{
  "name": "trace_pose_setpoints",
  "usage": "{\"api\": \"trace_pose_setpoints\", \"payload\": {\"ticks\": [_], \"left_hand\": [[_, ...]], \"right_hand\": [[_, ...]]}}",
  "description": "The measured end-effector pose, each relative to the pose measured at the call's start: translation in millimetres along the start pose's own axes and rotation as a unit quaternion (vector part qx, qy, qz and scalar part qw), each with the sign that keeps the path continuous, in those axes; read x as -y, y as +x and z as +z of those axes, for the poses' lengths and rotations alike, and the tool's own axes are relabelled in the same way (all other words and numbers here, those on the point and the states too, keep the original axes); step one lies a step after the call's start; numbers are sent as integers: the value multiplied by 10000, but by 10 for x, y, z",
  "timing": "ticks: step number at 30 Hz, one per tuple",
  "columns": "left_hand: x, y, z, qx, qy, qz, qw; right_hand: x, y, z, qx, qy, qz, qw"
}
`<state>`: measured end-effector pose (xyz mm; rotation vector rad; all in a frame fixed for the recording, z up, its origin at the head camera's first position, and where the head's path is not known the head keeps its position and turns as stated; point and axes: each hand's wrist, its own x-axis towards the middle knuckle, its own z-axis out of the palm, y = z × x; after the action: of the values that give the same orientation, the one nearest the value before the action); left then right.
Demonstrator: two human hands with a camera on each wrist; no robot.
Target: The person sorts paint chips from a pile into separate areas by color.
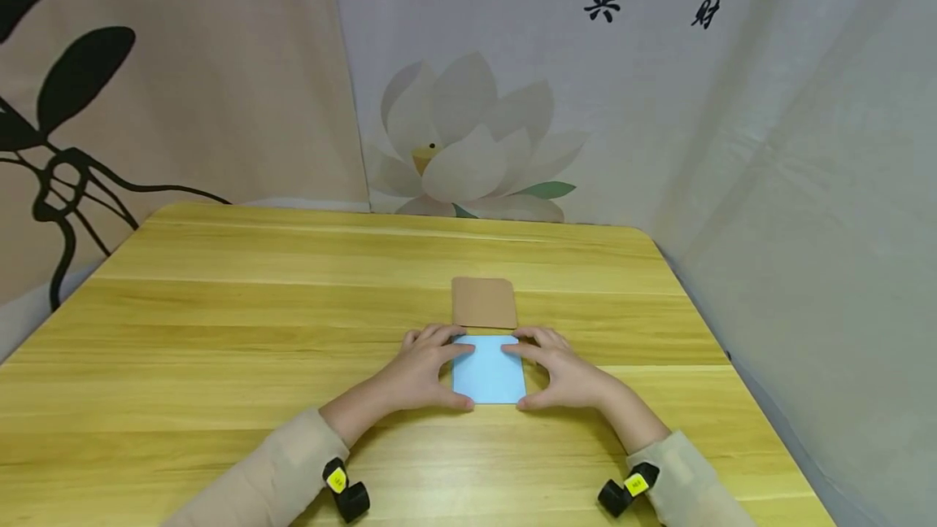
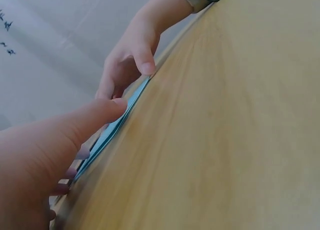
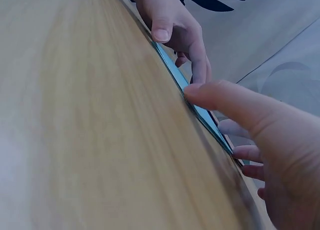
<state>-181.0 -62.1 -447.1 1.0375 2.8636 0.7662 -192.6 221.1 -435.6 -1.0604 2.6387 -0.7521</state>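
A light blue square of paper (image 1: 489,372) lies flat on the wooden table, its near edge showing more than one thin layer in the left wrist view. My left hand (image 1: 428,368) holds its left side, with thumb at the near corner, index finger on top and the other fingers around the far corner. Mirroring it, my right hand (image 1: 567,368) holds the right side the same way. Just beyond the blue paper lies a brown square card (image 1: 484,302) with rounded corners; neither hand grips it.
The wooden table (image 1: 256,324) has light grain and reaches back to a fabric curtain (image 1: 659,104) printed with a lotus, leaves and characters. Each sleeved wrist carries a small black camera, one on the left (image 1: 347,491) and one on the right (image 1: 627,490).
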Motion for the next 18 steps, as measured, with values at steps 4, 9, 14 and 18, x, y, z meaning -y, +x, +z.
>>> {"api": "trace_pose_setpoints", "payload": {"ticks": [4,9,14,18], "left_hand": [[18,-20,-23,12,-78,-4,10000],[46,-72,-83,-48,-286,-25,9996],[102,-147,-155,-26,-282,-50,9996],[178,-189,-260,29,-148,-89,9998]], "right_hand": [[26,-5,-20,-110,-59,9,9999],[34,-31,-47,-290,-98,49,9995],[32,-70,-112,-481,-172,201,9985],[19,-87,-214,-681,-426,195,9966]]}}
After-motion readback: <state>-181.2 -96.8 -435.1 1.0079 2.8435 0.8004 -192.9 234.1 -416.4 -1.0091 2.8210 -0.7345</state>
